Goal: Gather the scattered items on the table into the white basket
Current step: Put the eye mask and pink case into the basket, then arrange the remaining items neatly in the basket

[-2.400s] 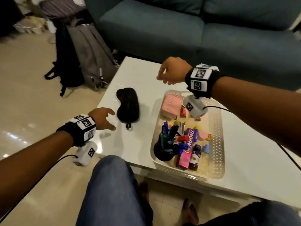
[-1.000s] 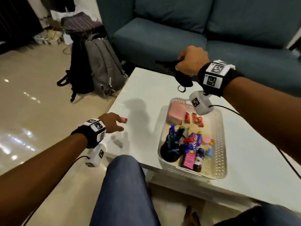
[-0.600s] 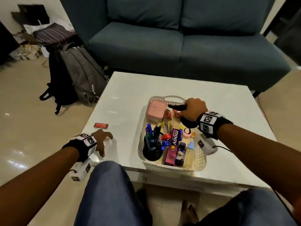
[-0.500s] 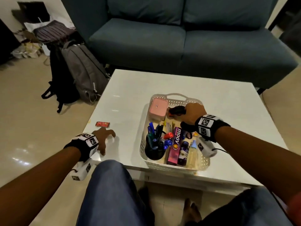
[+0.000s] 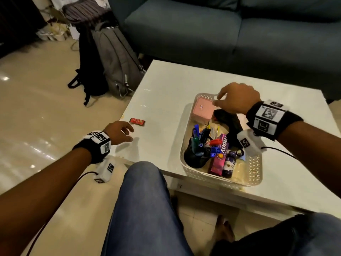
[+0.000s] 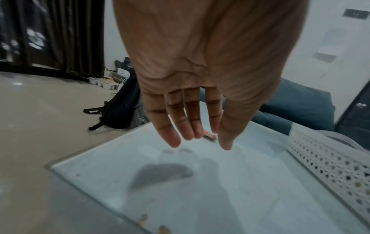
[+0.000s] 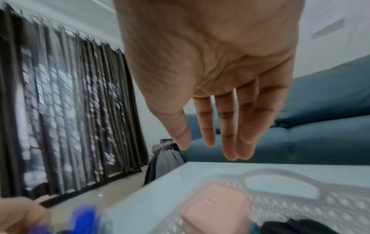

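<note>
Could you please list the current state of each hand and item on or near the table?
left hand: open, empty, hovering near the packet
right hand: open, empty, above the basket's far end
red packet: flat on the table, outside the basket
white basket: on the table, holding items
black eye mask: lying in the basket
pink case: in the basket, closed
pen cup: upright, holding pens

"moov" on the pink-purple box (image 5: 219,156) in the white basket (image 5: 255,172)

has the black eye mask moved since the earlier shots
Yes. The black eye mask lay on the table left of the white basket; now it lies inside the basket, beside the pink box.
</note>
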### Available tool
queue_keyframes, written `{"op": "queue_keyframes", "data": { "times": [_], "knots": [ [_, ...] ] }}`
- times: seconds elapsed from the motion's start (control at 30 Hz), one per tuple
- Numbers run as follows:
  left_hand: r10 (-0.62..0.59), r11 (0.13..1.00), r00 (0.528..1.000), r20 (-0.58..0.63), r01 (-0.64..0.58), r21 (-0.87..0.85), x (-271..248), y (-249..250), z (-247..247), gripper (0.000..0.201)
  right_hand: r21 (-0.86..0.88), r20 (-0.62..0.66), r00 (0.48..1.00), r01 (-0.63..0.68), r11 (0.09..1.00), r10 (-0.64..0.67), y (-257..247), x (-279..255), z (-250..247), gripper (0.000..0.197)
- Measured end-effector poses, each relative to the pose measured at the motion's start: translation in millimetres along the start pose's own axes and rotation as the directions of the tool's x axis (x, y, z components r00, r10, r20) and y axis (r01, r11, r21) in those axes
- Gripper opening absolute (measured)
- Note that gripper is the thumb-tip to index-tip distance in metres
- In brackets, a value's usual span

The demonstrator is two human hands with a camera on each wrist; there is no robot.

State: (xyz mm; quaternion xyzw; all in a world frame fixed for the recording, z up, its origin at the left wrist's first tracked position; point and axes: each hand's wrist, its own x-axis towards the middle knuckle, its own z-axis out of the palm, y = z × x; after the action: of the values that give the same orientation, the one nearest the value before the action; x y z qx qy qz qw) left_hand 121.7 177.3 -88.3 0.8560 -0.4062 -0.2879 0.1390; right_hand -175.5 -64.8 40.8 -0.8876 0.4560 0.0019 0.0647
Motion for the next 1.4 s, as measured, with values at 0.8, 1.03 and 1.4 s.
{"op": "queue_keyframes", "data": {
  "times": [0.8,1.03,1.4],
  "knots": [
    [0.088,0.988,0.972,-0.216,-0.113,-0.107,-36,-102,31,0.06,-0.051,0.32,0.878,0.392,0.919,-0.357,-278,60,173,0.037],
    [0.111,0.955,0.955,-0.277,-0.179,-0.237,-43,-112,42,0.054,-0.004,0.351,0.861,0.394,0.919,-0.367,-282,52,167,0.015],
    [-0.39,0.792,0.921,-0.01,0.33,-0.514,-76,-194,158,0.02,-0.01,0.381,0.761,0.571,0.821,-0.525,-278,27,163,0.039]
  ]
}}
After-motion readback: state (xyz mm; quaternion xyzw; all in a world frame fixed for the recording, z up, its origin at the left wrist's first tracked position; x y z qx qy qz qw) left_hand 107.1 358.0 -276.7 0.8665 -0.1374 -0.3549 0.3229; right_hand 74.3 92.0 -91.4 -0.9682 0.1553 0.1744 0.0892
